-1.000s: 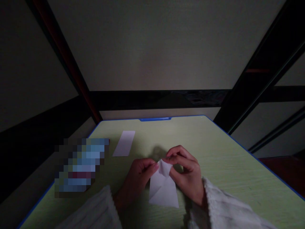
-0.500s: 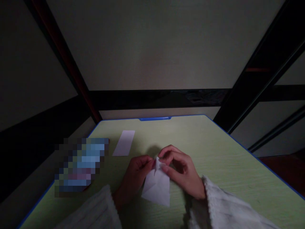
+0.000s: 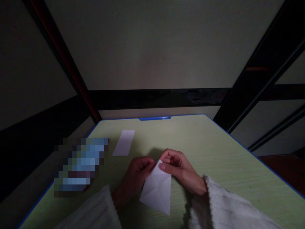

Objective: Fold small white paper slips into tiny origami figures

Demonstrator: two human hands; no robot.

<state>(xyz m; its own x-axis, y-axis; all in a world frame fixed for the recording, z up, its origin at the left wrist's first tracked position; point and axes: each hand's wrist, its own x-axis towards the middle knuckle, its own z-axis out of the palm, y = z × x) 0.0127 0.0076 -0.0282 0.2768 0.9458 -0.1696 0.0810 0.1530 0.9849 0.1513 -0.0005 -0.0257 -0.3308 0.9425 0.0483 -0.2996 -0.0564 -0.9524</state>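
A piece of white folded paper [image 3: 156, 190] with crease lines hangs between my hands, its narrow end up and its wide end toward me. My left hand [image 3: 137, 171] pinches its upper left edge between thumb and fingers. On the upper right, my right hand [image 3: 179, 168] grips the paper, thumb flat on the front and curled fingers behind. The parts of the paper behind my fingers are hidden.
A pale paper strip [image 3: 124, 143] lies on the light green table [image 3: 214, 143], beyond my left hand. A blurred-out device-like object [image 3: 83, 165] is at the left. Blue trim and a blue handle [image 3: 155, 118] mark the table's edge, close to a wall panel.
The raised fold at the paper's top now lies flat under my right thumb. My right hand has shifted slightly, and the paper's lower end reaches a little nearer to me.
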